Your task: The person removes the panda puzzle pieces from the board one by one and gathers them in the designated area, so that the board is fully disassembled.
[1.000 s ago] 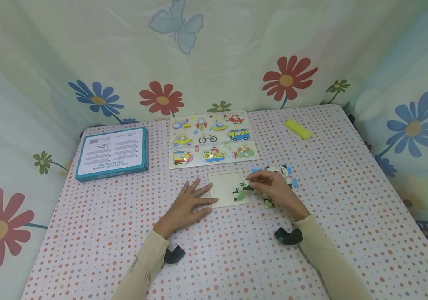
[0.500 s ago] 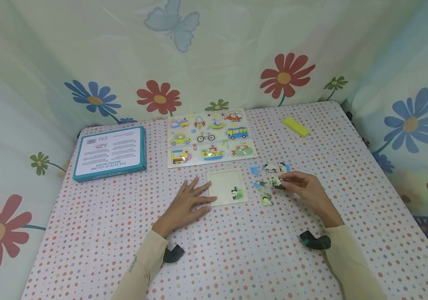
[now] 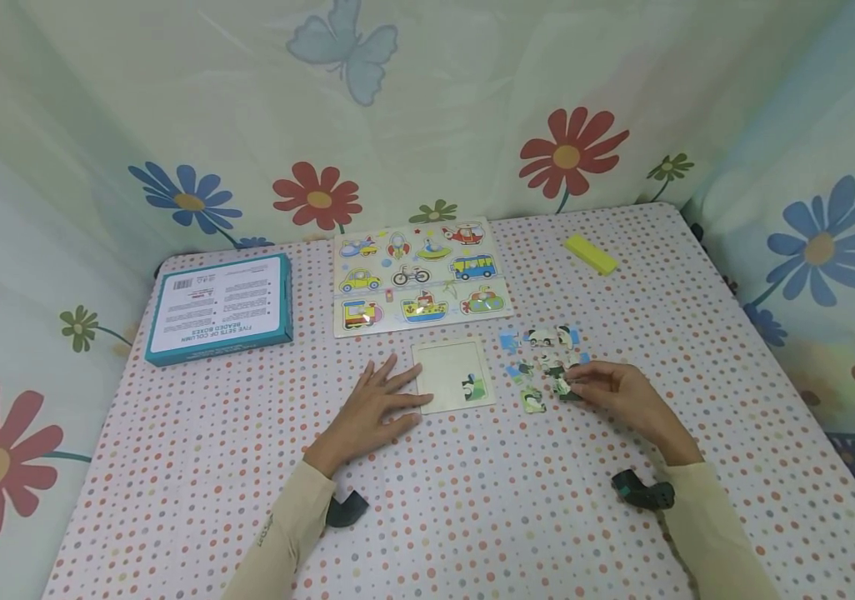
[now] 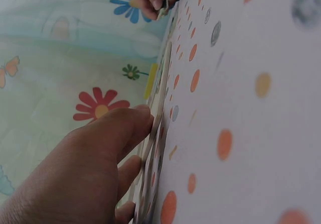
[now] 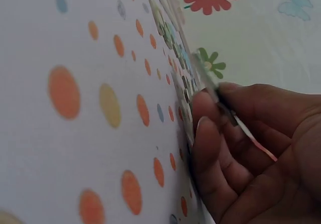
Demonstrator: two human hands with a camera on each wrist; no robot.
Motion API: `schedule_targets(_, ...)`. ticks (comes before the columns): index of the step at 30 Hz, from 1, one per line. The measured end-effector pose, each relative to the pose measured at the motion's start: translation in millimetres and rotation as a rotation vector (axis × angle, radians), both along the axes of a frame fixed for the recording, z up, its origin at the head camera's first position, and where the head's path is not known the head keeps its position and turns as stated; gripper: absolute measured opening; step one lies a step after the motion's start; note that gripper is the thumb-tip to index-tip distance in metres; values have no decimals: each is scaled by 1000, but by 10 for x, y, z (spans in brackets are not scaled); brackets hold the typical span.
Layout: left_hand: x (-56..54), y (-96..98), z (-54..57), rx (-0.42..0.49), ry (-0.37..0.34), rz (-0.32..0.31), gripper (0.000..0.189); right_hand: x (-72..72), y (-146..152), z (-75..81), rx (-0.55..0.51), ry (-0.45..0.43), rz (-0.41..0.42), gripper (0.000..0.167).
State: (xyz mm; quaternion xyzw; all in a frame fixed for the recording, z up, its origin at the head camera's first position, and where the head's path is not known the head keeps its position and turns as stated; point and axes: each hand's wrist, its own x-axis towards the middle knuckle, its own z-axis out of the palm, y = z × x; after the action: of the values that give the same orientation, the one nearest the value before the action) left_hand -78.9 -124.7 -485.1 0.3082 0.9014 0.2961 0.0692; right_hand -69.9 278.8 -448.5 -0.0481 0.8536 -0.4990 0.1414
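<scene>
My left hand [image 3: 371, 412] lies with fingers spread, its fingertips on the left edge of a small square puzzle tray [image 3: 435, 375]. In the left wrist view the thumb [image 4: 138, 116] rests along the tray's rim [image 4: 159, 101]. One panda puzzle piece [image 3: 476, 387] sits in the tray's lower right corner. To the right of the tray, my right hand [image 3: 630, 404] pinches another puzzle piece [image 5: 228, 111] between thumb and fingers, low over the loose pieces. The right wrist view shows that piece almost edge-on. Several loose panda pieces [image 3: 540, 337] lie together beside the tray.
Behind the tray lies a vehicle puzzle board [image 3: 390, 296]. A teal box [image 3: 219, 308] stands at the back left, and a yellow block [image 3: 591, 254] at the back right. A floral curtain [image 3: 435, 108] surrounds the dotted tablecloth [image 3: 465, 500].
The right hand has moved right, away from the tray to the loose pieces, then slightly toward the body, carrying the puzzle piece. The left hand has stayed on the tray.
</scene>
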Motion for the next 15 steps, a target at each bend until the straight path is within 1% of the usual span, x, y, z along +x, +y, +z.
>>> schedule_targets(4,1,-1,3,6,-2,-2,34,6,9,4,96,36,60,25)
schedule_targets(6,0,0,6,6,-2,-2,34,8,5,8,125,54,73,23)
schedule_targets(9,-4,0,2,5,0,-2,34,9,-5,10,137,65,79,22)
schedule_targets(15,-5,-3,-6,2,1,2,35,11,-22,-3,158,99,62,22)
